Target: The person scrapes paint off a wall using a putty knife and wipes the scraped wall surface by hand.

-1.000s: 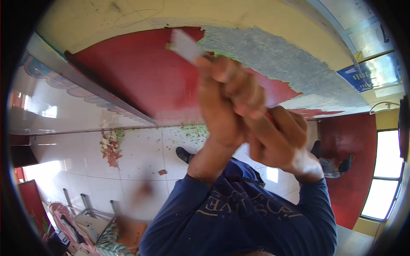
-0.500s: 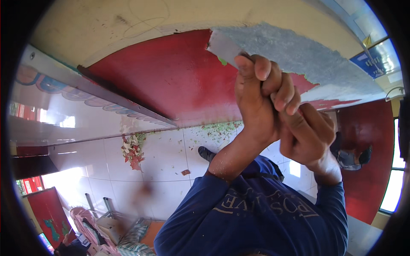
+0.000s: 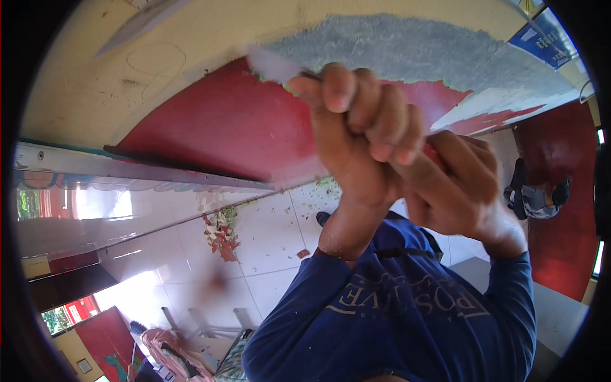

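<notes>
Left hand point(image 3: 344, 146) and right hand point(image 3: 455, 188) together, clamped on scraper point(image 3: 273, 64), its end at red paint's point(image 3: 223, 121) far edge, grey patch point(image 3: 388, 48) extending right

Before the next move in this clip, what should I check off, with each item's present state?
1. Left hand closed on the scraper: ok.
2. Right hand closed toward the handle end: ok, though mostly hidden.
3. Blade lined up with the edge between red paint and grey patch: ok.
4. Blade touching the wall: cannot tell, blurred.
5. Floor tiles free of flakes: not ok.
</notes>
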Available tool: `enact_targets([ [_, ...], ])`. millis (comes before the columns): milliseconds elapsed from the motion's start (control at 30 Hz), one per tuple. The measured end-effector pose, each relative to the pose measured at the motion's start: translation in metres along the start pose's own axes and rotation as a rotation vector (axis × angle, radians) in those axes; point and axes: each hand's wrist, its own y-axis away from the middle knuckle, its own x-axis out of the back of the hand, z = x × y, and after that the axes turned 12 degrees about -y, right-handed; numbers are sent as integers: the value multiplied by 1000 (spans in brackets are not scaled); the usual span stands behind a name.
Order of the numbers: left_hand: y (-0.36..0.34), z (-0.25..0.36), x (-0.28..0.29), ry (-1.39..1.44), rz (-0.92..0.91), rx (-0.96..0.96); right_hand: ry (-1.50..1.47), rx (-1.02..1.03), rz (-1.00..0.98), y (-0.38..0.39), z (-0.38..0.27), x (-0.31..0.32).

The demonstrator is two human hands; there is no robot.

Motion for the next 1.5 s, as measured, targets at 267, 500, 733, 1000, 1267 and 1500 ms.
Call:
enact_targets([
  [267, 6, 13, -25, 169, 333, -50, -1, 80, -50, -2, -8, -9],
  [500, 6, 6, -19, -1, 64, 54, 66, 4, 71, -1, -13, -1],
  [733, 0, 12, -6, -28, 26, -34, -47, -73, 18, -2, -5, -8],
  [1000, -2, 3, 2, -55, -46, 17, 2, 38, 72, 1, 5, -3],
  [1267, 1, 30, -16, 94, 65, -157, -66, 100, -82, -22, -4, -9],
  [1500, 1, 29, -28, 136, 330, -138, -150, -6, -89, -19, -6, -14],
])
